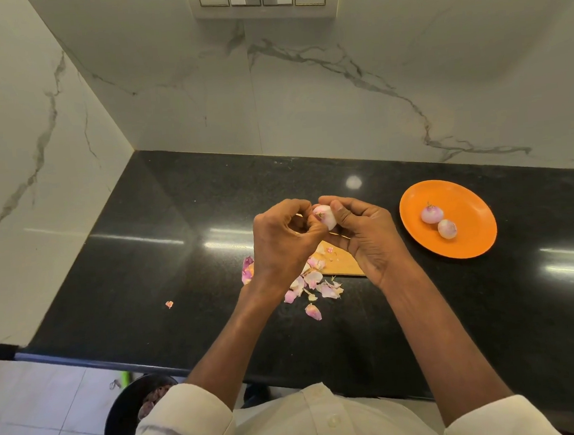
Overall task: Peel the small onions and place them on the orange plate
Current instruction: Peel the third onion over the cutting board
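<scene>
Two peeled onions [432, 213] on orange plate [473, 244]

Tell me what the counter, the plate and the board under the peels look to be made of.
Counter: polished black stone, likely granite, with fine speckle and sharp light reflections.
Plate: probably plastic or melamine, being uniform matte orange with a soft sheen; glazed ceramic is possible.
Board: looks like wood, tan and flat with an unglossy surface, mostly hidden by the hands.

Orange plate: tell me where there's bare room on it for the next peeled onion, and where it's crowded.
The plate is bare along its left and near parts and its far rim. Two onions sit close together near the middle. Off the plate, peels crowd the counter beneath the hands.
</scene>
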Demonstrator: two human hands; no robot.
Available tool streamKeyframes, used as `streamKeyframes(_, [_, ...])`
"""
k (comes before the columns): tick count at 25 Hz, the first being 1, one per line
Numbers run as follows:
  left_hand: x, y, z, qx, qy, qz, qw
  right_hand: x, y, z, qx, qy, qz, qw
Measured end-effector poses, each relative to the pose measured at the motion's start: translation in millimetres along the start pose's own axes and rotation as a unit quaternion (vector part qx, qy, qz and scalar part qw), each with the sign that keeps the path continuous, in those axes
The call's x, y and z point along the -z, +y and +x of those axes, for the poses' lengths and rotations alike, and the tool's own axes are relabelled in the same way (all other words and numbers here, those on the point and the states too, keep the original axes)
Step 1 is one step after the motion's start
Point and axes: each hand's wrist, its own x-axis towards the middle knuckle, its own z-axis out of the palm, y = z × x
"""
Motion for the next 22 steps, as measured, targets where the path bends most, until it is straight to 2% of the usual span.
streamKeyframes(5, [3, -5, -1, 0.062, -0.048, -0.055, 0.995, 5, 2, 2, -0.007, 0.009, -0.023, 1.0])
streamKeyframes(9, [8, -10, 0, 0.054, -0.096, -0.089, 0.99, 9, 1, 3, -0.022, 0.006, -0.004, 1.0])
streamKeyframes(14, [6, -12, 1, 0.012, -0.069, -0.124, 0.99, 9, 2, 7, -0.03, 0.011, -0.008, 0.999])
streamKeyframes(18, [2, -5, 1, -0.011, -0.053, -0.061, 0.997, 12, 1, 9, -0.011, 0.005, -0.02, 1.0])
streamKeyframes(22, [-3, 3, -2, -0.012, 0.0, 0.007, 1.0, 6, 2, 6, 0.007, -0.003, -0.03, 1.0])
